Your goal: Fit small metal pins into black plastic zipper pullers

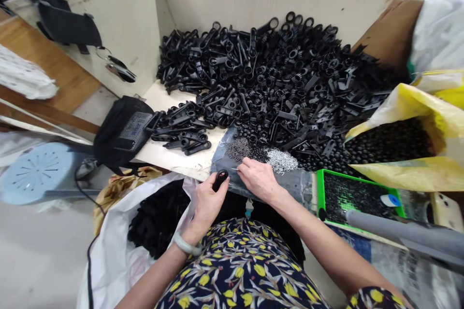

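Observation:
My left hand [209, 202] is closed around a black plastic piece with a rounded, ringed end [220, 179], held just off the table's front edge. My right hand [259, 178] is pinched, with a thin light-coloured pin [234, 169] poking out from the fingertips towards the black piece, though apart from it. Right behind those fingers, on a grey-blue cloth [225, 154], lie a heap of small brownish bits [238, 148] and a heap of short silvery pins [282, 160]. My fingers hide part of the pin.
A big pile of black plastic parts [253, 67] fills the walled table. Nearer left lies a smaller group of black handles [184, 125]. To the right are a green tray [321, 188] and a yellow-white bag [402, 174]. A white sack [108, 246] stands below left.

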Motion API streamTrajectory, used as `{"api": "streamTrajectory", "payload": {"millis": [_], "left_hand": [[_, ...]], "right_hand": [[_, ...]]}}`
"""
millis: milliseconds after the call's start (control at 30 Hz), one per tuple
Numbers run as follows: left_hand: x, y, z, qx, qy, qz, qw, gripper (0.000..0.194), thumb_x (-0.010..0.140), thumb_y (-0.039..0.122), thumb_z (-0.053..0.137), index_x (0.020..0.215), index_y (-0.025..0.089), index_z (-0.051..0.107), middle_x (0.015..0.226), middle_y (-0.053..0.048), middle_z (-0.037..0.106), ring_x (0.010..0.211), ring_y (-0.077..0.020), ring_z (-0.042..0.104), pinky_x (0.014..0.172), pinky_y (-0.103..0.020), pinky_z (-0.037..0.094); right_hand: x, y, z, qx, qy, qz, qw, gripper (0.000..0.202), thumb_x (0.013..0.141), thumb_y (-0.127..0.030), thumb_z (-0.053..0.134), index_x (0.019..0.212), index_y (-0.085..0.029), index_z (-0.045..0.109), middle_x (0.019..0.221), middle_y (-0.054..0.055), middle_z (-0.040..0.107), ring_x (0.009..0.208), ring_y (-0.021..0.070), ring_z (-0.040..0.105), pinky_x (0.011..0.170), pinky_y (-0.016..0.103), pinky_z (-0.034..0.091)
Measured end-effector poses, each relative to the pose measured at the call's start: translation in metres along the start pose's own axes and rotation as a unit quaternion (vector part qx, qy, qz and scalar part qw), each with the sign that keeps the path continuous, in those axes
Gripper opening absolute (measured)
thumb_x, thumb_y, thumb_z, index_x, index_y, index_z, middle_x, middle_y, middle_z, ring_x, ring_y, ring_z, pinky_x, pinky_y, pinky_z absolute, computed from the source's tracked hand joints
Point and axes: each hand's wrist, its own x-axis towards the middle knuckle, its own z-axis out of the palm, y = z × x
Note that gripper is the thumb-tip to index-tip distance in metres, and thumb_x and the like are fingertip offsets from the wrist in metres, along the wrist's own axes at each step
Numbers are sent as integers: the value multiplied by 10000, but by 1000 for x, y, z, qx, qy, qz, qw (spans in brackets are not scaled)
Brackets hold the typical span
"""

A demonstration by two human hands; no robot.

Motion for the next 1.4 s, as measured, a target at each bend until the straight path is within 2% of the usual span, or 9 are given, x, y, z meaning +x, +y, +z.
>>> {"api": "streamTrajectory", "payload": {"millis": [167, 300, 467, 600, 700, 800, 933, 1067, 1400], "left_hand": [[4, 15, 6, 91, -4, 41, 995, 206, 926, 367, 628, 817, 207, 699, 653, 24, 671, 602, -146, 573, 609, -239, 376], [12, 19, 13, 152, -56, 107, 981, 179, 954, 288, 603, 833, 210, 709, 734, -9, 726, 636, -165, 614, 620, -265, 358], [31, 14, 23, 247, -116, 269, 924, 120, 949, 184, 617, 1001, 222, 718, 920, -48, 787, 814, -206, 695, 735, -325, 368], [38, 15, 23, 287, -147, 297, 899, 133, 941, 146, 596, 957, 209, 712, 828, -45, 760, 771, -208, 673, 753, -344, 359], [35, 19, 19, 187, -143, 223, 946, 133, 942, 210, 601, 856, 198, 702, 776, -31, 721, 716, -186, 622, 722, -322, 365], [25, 25, 16, -51, -140, 35, 988, 228, 915, 387, 653, 810, 186, 674, 639, 24, 593, 585, -135, 497, 598, -266, 338], [13, 38, 13, -299, -169, -162, 925, 351, 781, 487, 786, 839, 172, 645, 549, 83, 439, 494, -79, 319, 474, -222, 208], [10, 43, 14, -354, -158, -187, 903, 395, 715, 478, 846, 763, 170, 603, 556, 75, 469, 496, -60, 315, 455, -203, 187], [5, 34, 17, -332, -172, -150, 915, 368, 802, 493, 785, 768, 167, 617, 569, 57, 519, 485, -61, 342, 451, -206, 192]], "right_hand": [[-9, 20, -9, 126, 49, 64, 989, 144, 983, -239, 584, 901, -219, 701, 904, 12, 677, 789, 142, 628, 657, 255, 391], [-41, 40, -7, 222, 80, 119, 964, 115, 947, -222, 614, 897, -237, 717, 837, -15, 671, 746, 135, 629, 684, 248, 432], [-69, 35, 5, 142, 45, 94, 984, 155, 1015, -252, 559, 985, -237, 711, 930, 12, 689, 844, 151, 662, 710, 254, 439], [-71, 30, 3, 53, 43, 45, 997, 223, 1060, -236, 490, 1069, -237, 713, 949, 41, 676, 876, 156, 644, 673, 247, 409], [-73, 34, 0, 31, 33, 20, 999, 244, 1058, -213, 480, 1013, -227, 719, 929, 51, 673, 877, 164, 630, 667, 248, 403], [-74, 38, 0, 117, 60, 48, 990, 220, 1049, -229, 507, 1002, -225, 723, 940, 45, 684, 854, 159, 635, 711, 250, 437], [-64, 30, 0, 320, 141, 102, 931, 149, 997, -280, 608, 947, -227, 739, 863, 18, 677, 715, 141, 596, 680, 263, 462], [-48, 15, -4, 412, 183, 112, 885, 168, 956, -335, 657, 887, -213, 750, 780, 13, 640, 638, 138, 528, 587, 268, 429], [-35, 12, -5, 416, 168, 66, 891, 165, 956, -331, 653, 893, -209, 744, 796, 17, 646, 615, 126, 508, 569, 268, 414]]}}
